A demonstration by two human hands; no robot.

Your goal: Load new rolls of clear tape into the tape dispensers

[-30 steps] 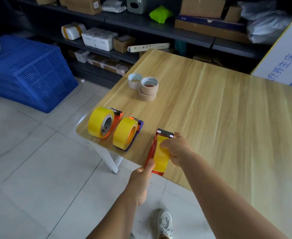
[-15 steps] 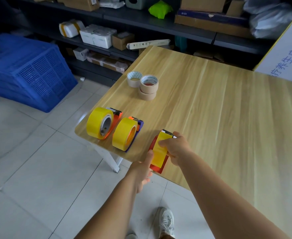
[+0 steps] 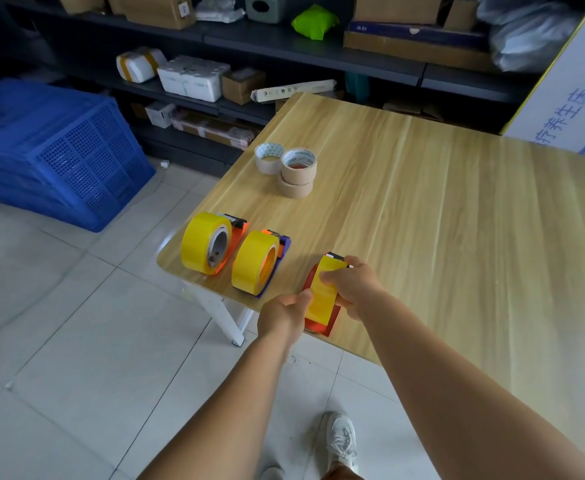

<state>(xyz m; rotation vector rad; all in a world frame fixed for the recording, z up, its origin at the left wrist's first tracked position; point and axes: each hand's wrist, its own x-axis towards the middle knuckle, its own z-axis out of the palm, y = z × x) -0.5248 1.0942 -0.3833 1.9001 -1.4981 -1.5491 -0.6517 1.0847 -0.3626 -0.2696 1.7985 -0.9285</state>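
Gripping the yellow tape roll (image 3: 324, 292) in the red dispenser (image 3: 329, 323) at the bench's (image 3: 440, 220) near edge: right hand (image 3: 353, 284) curling over its top, left hand (image 3: 284, 315) pinching its left side. Standing just left, two other loaded dispensers (image 3: 249, 261).
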